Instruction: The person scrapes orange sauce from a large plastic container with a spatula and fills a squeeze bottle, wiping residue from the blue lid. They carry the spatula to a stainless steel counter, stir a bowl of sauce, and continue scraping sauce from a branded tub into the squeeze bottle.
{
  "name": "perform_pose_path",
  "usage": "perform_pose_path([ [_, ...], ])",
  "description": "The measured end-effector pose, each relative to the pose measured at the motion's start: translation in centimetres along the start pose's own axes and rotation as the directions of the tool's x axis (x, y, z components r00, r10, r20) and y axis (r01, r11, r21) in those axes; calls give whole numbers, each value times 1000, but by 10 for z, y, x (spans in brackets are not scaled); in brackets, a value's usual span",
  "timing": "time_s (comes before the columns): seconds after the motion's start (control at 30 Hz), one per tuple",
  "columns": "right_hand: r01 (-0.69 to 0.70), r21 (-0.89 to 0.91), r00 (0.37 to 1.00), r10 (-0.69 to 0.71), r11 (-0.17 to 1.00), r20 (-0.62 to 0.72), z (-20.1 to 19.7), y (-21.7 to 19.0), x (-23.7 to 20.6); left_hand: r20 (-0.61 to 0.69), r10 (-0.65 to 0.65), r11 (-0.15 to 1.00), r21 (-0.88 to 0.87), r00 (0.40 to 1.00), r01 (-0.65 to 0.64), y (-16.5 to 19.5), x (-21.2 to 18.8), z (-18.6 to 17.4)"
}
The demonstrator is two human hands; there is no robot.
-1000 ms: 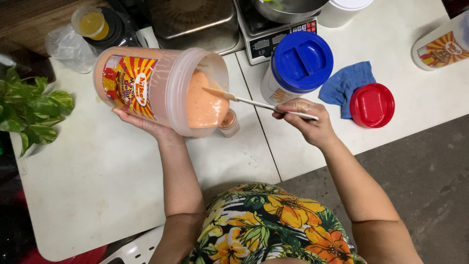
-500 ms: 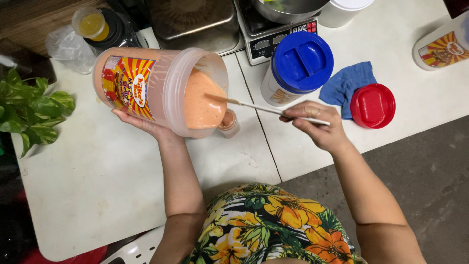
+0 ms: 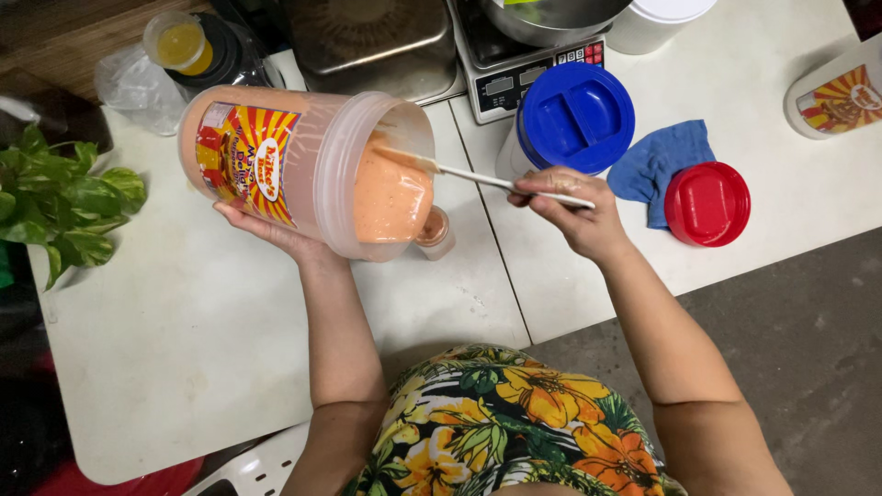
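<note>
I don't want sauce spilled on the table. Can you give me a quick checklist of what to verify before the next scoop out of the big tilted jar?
1. Jar support: left hand cups the big jar from below, tilted on its side: ok.
2. Tool grip: right hand pinches the handle of the thin spatula, tip in the orange sauce: ok.
3. Small cup under the jar's mouth: ok.
4. Cup fill level: mostly hidden by the jar rim: cannot tell.
5. Sauce near the rim: pooled at the lower lip, close to the edge: not ok.
6. Blue cloth nearby for drips: ok.
</note>
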State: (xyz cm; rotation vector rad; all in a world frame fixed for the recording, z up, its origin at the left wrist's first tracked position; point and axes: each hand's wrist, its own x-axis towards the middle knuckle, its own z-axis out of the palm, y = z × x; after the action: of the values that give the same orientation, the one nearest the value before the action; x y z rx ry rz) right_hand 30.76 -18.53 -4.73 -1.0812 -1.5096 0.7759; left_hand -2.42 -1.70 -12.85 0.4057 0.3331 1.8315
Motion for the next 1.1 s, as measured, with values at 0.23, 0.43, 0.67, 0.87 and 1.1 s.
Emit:
perform_pose_path([
  [0.23,-32,-1,999,32,999,16,0,-1,-25,58,-23,999,-31,998,25,-3,3,-7],
  [0.43,-4,-104,999,9,995,51,-6,-16,-36,42,-21,999,-42,999,23,-4,4,-8],
  [0.67,88,-153,993,-75,984,90,-16,-34,-24,47,-12,1000,-8,999,12,-3,5,-7],
  [0.87,122,-114,992,-118,986,40,-14,-24,7,40,-5,1000,3,999,5,-3,4,0],
  [1.1,64,5,998,-64,998,9,-2,2,21,46,-32,999,16,998,31,0,0,12],
])
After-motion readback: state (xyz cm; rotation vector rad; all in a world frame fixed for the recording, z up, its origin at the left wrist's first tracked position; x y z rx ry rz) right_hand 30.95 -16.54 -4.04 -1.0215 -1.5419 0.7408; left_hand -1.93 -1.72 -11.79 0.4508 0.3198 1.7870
